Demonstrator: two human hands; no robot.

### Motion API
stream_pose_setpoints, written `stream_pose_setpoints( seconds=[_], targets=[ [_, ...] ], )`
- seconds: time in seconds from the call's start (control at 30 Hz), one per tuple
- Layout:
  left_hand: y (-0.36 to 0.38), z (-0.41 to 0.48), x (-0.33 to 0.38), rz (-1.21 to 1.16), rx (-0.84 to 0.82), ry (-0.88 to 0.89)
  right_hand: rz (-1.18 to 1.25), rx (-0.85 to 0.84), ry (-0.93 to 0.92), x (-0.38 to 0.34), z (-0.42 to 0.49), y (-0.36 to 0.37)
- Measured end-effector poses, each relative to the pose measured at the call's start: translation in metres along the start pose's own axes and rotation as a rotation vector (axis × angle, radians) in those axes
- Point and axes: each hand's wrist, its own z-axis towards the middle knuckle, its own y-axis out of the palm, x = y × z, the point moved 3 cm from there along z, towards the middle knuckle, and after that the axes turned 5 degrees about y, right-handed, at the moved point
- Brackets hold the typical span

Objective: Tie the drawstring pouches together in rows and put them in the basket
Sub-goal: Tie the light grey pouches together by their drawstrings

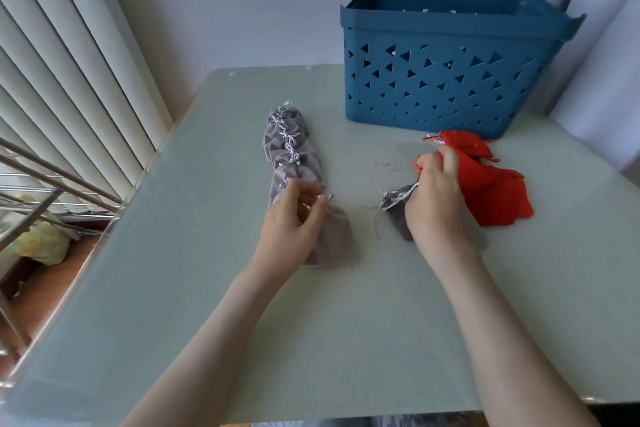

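Row of tied grey pouches (291, 152) lies left of centre on the table (242, 322): light, limp cloth, likely best taken by the knotted white cords. Left hand (294, 218) sits at the row's near end, thumb and fingertips pinching a cord end (327, 197). Right hand (436, 198) curls over a loose grey pouch (394, 215) at its neck, fingertips against the red pouches (491, 191) (cord grip hidden); blue basket (433, 80) stands behind.

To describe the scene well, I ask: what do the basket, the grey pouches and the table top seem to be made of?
Basket: rigid blue plastic, matt, with moulded triangular holes. Grey pouches: soft matt cloth, perhaps velvet-like; it gathers in folds. Table top: probably glass, pale green, smooth; its left edge looks clear and it reflects light.
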Motion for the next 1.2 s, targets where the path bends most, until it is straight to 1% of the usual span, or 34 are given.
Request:
stream_pose_setpoints(
  seconds=[0.07,0.13,0.2,0.23,0.3,0.4,0.47,0.5,0.57,0.67,0.7,0.77,0.87,0.9,0.97,1.03,1.1,1.2],
  targets=[
    [0.0,0.0,0.0,-0.013,0.009,-0.023,0.153,0.154,-0.077,-0.001,0.002,-0.001],
    [-0.001,0.0,0.0,-0.047,0.017,-0.057,0.353,0.303,-0.206,-0.007,0.001,-0.008],
    [-0.002,0.001,-0.001,-0.206,0.007,-0.14,0.517,0.384,-0.31,-0.015,-0.005,-0.016],
    [-0.003,0.001,-0.001,-0.334,-0.008,-0.201,0.611,0.381,-0.326,-0.017,-0.007,-0.019],
    [-0.002,0.002,0.0,-0.563,-0.06,-0.312,0.837,0.268,-0.288,-0.02,-0.008,-0.018],
    [0.0,0.002,0.004,-0.687,-0.163,-0.376,1.149,0.047,-0.22,-0.024,-0.009,-0.016],
    [0.001,0.001,0.006,-0.71,-0.2,-0.376,1.299,-0.044,-0.15,-0.026,-0.011,-0.019],
    [0.001,0.0,0.007,-0.716,-0.213,-0.373,1.359,-0.064,-0.103,-0.026,-0.01,-0.02],
    [0.0,0.0,0.008,-0.715,-0.237,-0.364,1.441,-0.054,-0.045,-0.025,-0.01,-0.024],
    [-0.001,-0.001,0.008,-0.714,-0.276,-0.345,1.546,0.006,-0.033,-0.02,-0.004,-0.027],
    [-0.002,-0.001,0.009,-0.711,-0.294,-0.337,1.596,0.0,-0.034,-0.017,-0.001,-0.028],
    [-0.001,-0.002,0.01,-0.692,-0.327,-0.312,1.712,-0.073,-0.05,-0.013,0.004,-0.031],
    [0.001,-0.005,0.013,-0.658,-0.373,-0.237,1.908,-0.29,-0.017,-0.018,0.002,-0.03],
    [0.002,-0.006,0.013,-0.663,-0.389,-0.211,1.948,-0.38,0.015,-0.024,-0.001,-0.027],
    [0.004,-0.006,0.013,-0.679,-0.399,-0.164,1.95,-0.549,0.066,-0.038,-0.01,-0.018],
    [0.002,-0.004,0.014,-0.667,-0.351,-0.124,1.928,-0.673,0.113,-0.046,-0.018,-0.014],
    [-0.002,-0.001,0.015,-0.635,-0.299,-0.096,1.963,-0.773,0.164,-0.046,-0.021,-0.012],
    [-0.005,0.0,0.016,-0.618,-0.255,-0.053,1.979,-0.891,0.104,-0.048,-0.023,-0.015]
  ],
)
